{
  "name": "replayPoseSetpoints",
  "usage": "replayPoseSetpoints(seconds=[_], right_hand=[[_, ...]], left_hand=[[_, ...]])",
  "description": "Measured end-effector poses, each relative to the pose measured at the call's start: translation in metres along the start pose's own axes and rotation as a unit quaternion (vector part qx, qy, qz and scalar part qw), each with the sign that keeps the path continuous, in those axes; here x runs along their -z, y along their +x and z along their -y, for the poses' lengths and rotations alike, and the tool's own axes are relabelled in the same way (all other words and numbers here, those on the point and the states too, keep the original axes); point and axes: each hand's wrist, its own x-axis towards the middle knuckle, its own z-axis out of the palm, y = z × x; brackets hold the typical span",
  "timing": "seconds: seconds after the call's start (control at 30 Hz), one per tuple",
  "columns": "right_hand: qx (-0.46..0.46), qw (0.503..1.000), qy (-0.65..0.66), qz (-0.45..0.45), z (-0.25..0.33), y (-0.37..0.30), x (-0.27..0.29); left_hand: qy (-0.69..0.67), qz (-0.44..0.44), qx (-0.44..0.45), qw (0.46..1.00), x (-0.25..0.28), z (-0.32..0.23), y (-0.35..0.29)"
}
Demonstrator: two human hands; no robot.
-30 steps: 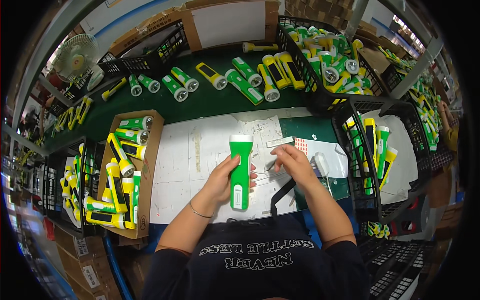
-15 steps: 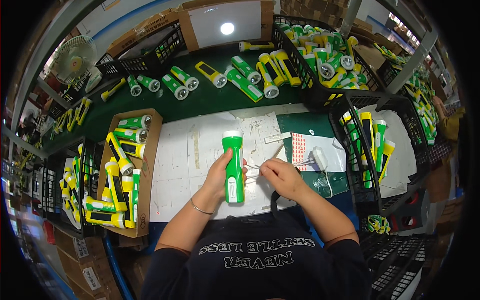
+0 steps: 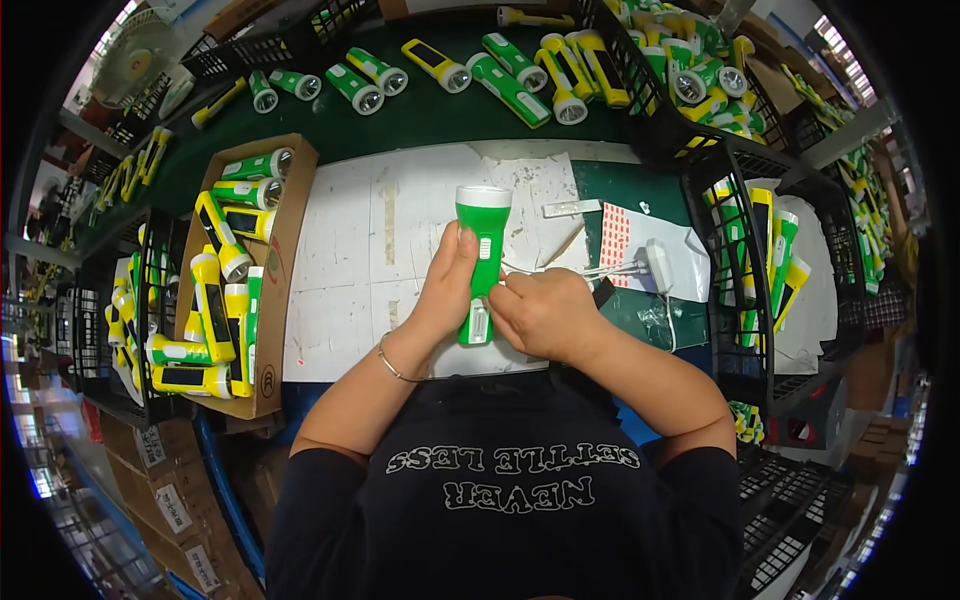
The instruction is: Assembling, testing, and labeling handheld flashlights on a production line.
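Note:
My left hand [image 3: 447,283] is wrapped round a green flashlight [image 3: 486,255] with a white head, a ribbed white switch and a pale panel near its tail. The flashlight stands head-away over the white work surface. Against its right side, near the tail, my right hand [image 3: 550,312] is closed in a pinch. Thin white charging cables [image 3: 620,268] run from a white power adapter [image 3: 658,265] to behind that hand, and one seems to be between its fingers. The cable's end is hidden by the fingers.
A cardboard box [image 3: 300,190] of green and yellow flashlights stands at the left. Black crates [image 3: 745,290] with more flashlights stand at the right and far right. Several flashlights lie on the green table [image 3: 420,120] beyond. A sheet with red marks [image 3: 616,232] lies near the adapter.
The right hand has moved left against the flashlight's side. The left hand has kept its hold as the flashlight shifted and tilted. The view has tipped down towards the body.

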Motion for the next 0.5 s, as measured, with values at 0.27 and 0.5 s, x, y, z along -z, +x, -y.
replayPoseSetpoints(seconds=[0.27,0.5], right_hand=[[0.000,0.995,0.094,0.039,0.011,-0.003,0.015],[-0.002,0.999,0.042,0.007,-0.002,0.014,-0.006]], left_hand=[[-0.038,-0.077,-0.037,0.996,0.018,-0.022,0.014],[0.007,-0.039,-0.060,0.997,0.007,-0.012,0.005]])
